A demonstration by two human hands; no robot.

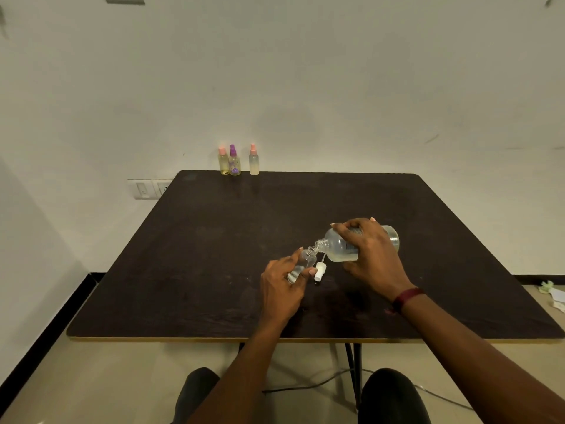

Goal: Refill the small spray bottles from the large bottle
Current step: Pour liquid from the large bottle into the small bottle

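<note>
My right hand (371, 255) grips the large clear bottle (337, 247), tipped on its side with its open neck pointing left. That neck meets the open mouth of a small clear bottle (305, 260), which my left hand (282, 286) holds tilted toward it. A little pale liquid lies in the large bottle's lower side. The white spray cap (320, 270) with its thin tube lies on the dark table (214, 255) between my hands.
Three capped small spray bottles stand at the table's far edge: a pink-capped one (223, 160), a purple-capped one (234, 162) and another pink-capped one (253, 160). A wall rises right behind them. My knees and a cable show below the table's near edge.
</note>
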